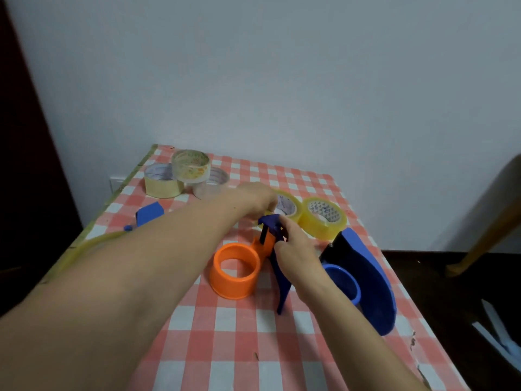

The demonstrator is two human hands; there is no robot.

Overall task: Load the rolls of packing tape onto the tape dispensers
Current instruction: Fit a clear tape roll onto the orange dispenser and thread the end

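**Upper left of the table.** Three spare rolls stand together: a pale yellow roll of packing tape (162, 186), a clear roll with a printed core (191, 167) resting on top, and a second clear roll (215, 179) to its right. Below them a small blue plastic piece (149, 213) lies on the red-and-white checked tablecloth (225, 334). What it is cannot be told.

**Centre.** An orange-and-dark-blue plastic tape dispenser (236, 270) lies with its bare orange hub opening upward, probably so that a roll can be dropped over it. The left hand (255, 200) reaches across the dispenser to a glossy yellow roll of packing tape (287, 206) just behind the dispenser's nose. Its fingertips are hidden, so whether it has hold of the roll cannot be told. The right hand (296, 251) wraps its fingers round the dispenser's dark blue frame, apparently to steady it for loading.

**Right.** A second glossy yellow roll (322, 218) lies flat just beside the first, within easy reach. At lower right a larger blue plastic tape dispenser (366, 277) lies on its side, its hub bare and not yet loaded.
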